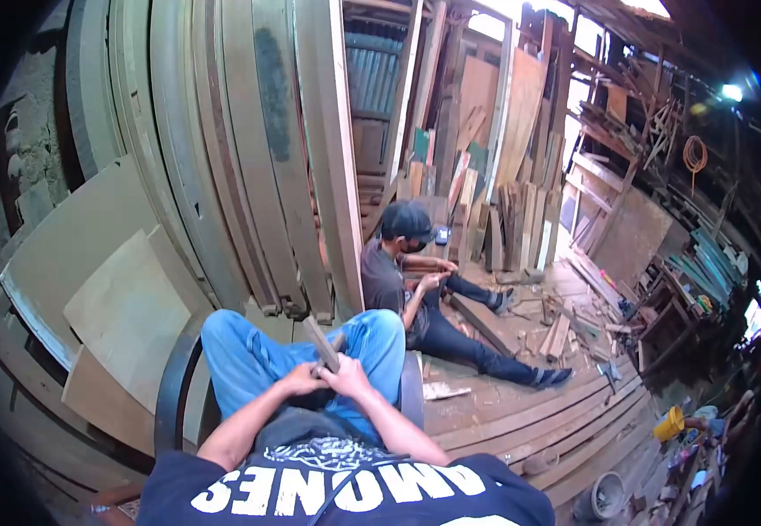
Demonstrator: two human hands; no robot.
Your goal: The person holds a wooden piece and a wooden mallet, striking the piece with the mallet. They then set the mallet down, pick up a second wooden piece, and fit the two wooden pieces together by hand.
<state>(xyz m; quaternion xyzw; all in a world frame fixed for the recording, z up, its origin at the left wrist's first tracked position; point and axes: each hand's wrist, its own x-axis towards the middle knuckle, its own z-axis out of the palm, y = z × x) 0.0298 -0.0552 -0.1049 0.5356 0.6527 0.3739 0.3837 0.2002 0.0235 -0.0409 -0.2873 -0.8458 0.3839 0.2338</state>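
I sit with both hands together over my lap, between my raised knees in blue jeans. A short wooden strip (320, 342) points up and away from my fingers. My right hand (344, 377) is closed around its lower part. My left hand (300, 380) is closed against the right one at the strip's near end; its fingertips are partly hidden. A darker narrow piece shows beside the strip, too small to tell whether it is separate.
Tall boards (231, 149) lean on my left, with plywood sheets (117, 298) beside them. Another person (398, 280) sits on the floor ahead to the right, handling something small. Wood offcuts (556, 337), long planks (538, 412), a yellow container (668, 424) and a bucket (607, 496) lie to the right.
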